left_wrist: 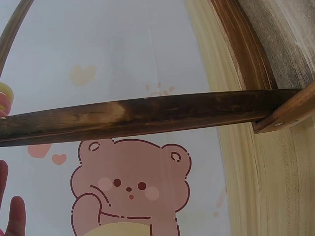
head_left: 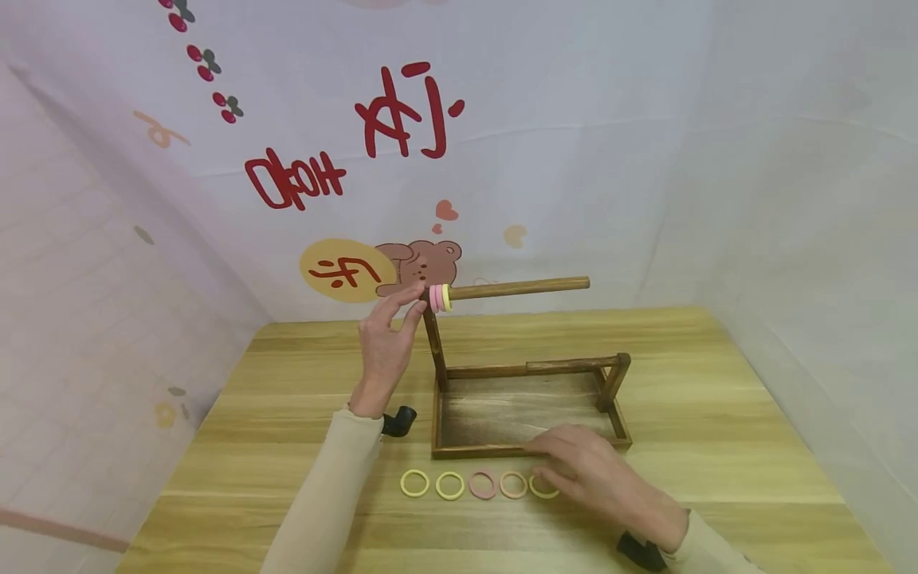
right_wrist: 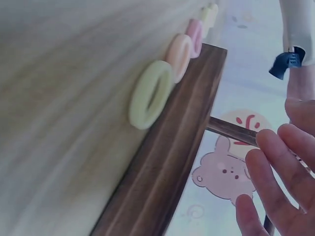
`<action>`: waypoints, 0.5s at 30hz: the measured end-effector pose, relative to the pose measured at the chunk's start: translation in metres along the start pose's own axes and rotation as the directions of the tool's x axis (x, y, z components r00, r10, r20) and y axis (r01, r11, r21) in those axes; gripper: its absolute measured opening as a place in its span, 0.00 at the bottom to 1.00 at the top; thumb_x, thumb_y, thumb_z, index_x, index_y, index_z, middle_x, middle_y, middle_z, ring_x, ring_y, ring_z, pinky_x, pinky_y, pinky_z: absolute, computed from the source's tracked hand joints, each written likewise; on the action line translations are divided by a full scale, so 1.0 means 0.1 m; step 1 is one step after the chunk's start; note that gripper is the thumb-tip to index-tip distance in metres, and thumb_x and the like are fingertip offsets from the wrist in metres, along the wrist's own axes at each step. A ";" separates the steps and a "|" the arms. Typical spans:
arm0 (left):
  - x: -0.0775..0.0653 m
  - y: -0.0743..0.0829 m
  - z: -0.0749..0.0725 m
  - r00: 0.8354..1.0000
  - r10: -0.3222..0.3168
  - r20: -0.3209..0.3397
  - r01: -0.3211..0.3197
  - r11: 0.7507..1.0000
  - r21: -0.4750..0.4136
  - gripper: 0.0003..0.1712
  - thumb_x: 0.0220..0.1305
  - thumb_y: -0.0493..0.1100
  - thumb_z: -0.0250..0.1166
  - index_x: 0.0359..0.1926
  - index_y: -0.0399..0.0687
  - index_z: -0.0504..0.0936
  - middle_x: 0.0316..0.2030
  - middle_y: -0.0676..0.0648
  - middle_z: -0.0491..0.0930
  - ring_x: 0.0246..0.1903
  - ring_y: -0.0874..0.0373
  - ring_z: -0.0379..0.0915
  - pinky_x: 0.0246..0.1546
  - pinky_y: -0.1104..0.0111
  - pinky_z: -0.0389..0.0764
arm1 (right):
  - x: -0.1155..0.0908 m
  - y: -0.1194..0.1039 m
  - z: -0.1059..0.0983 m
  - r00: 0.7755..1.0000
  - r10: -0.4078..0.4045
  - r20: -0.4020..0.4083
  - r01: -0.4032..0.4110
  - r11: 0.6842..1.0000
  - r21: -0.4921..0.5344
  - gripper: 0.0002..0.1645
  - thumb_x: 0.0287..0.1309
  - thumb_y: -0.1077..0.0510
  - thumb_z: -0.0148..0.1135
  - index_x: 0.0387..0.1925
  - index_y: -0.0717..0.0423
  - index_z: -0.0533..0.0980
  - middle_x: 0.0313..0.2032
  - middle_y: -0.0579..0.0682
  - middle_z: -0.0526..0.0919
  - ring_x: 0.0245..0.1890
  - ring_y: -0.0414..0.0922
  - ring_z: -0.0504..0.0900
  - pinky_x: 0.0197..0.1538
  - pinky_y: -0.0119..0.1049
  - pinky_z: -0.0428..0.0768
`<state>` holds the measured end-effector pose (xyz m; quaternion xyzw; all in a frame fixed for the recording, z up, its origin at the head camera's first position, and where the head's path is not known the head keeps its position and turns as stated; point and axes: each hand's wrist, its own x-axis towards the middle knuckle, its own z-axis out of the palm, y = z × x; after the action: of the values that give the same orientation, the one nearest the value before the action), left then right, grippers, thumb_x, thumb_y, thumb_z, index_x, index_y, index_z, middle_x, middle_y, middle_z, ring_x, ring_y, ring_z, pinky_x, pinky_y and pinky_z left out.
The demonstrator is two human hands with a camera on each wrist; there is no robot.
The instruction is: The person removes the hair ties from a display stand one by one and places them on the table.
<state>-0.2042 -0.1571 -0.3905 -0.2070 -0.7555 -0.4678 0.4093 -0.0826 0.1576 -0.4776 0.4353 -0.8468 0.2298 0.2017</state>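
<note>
A wooden stand (head_left: 434, 351) rises from a shallow wooden tray, with a rod (head_left: 531, 288) reaching right from its top. Pink rings (head_left: 434, 299) and a yellow ring (head_left: 447, 297) sit on the rod against the post. My left hand (head_left: 383, 347) pinches the post's top between thumb and index finger, beside those rings. In front of the tray lies a row of rings: yellow ones (head_left: 404, 483), a pink one (head_left: 472, 485) and a peach one (head_left: 502, 485). My right hand (head_left: 602, 478) hovers at the row's right end, fingers extended and holding nothing, partly covering the last yellow ring (right_wrist: 138, 101).
The tray's front rail (head_left: 480, 453) runs just behind the row of rings. A shorter post (head_left: 613, 383) with a crossbar stands at the tray's right. Behind the wooden table (head_left: 287, 478) hangs a white printed backdrop (head_left: 574, 159). Black wrist gear (head_left: 399, 422) sits by the left cuff.
</note>
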 end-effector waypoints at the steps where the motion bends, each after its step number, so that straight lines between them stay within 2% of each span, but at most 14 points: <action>1: 0.00 0.00 0.00 1.000 0.002 0.003 -0.002 1.000 -0.003 0.13 0.64 0.32 0.73 0.49 0.35 0.89 0.49 0.38 0.88 0.53 0.42 0.84 0.59 0.51 0.80 | 0.01 0.00 0.00 1.000 -0.010 -0.022 0.010 1.000 0.002 0.15 0.65 0.47 0.71 0.50 0.48 0.85 0.46 0.40 0.88 0.46 0.42 0.85 0.49 0.45 0.84; 4: 0.00 -0.01 0.01 1.000 0.005 0.008 -0.005 1.000 -0.006 0.13 0.64 0.32 0.72 0.49 0.35 0.88 0.50 0.38 0.87 0.54 0.42 0.84 0.59 0.51 0.80 | 0.06 0.01 -0.01 0.997 -0.036 -0.071 0.038 0.999 0.021 0.17 0.73 0.42 0.61 0.49 0.48 0.85 0.46 0.40 0.88 0.45 0.41 0.85 0.49 0.43 0.85; 11: -0.01 -0.01 0.00 1.000 0.005 0.016 -0.005 1.000 0.002 0.13 0.65 0.33 0.72 0.50 0.34 0.88 0.50 0.36 0.87 0.54 0.44 0.83 0.60 0.52 0.80 | 0.20 0.02 -0.01 0.991 -0.060 -0.116 0.067 0.996 0.055 0.18 0.74 0.43 0.61 0.50 0.51 0.84 0.47 0.43 0.88 0.47 0.43 0.86 0.51 0.43 0.84; 15: -0.01 -0.01 0.00 1.000 -0.001 0.014 0.000 1.000 0.011 0.13 0.65 0.33 0.72 0.50 0.36 0.88 0.50 0.40 0.88 0.54 0.45 0.83 0.60 0.53 0.80 | 0.28 0.01 -0.01 0.990 -0.048 -0.130 0.057 0.996 0.073 0.21 0.76 0.42 0.57 0.51 0.53 0.84 0.49 0.44 0.88 0.49 0.44 0.86 0.53 0.44 0.84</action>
<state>-0.2043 -0.1577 -0.3916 -0.2079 -0.7609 -0.4624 0.4050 -0.0988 0.1406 -0.4617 0.4492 -0.8110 0.2839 0.2448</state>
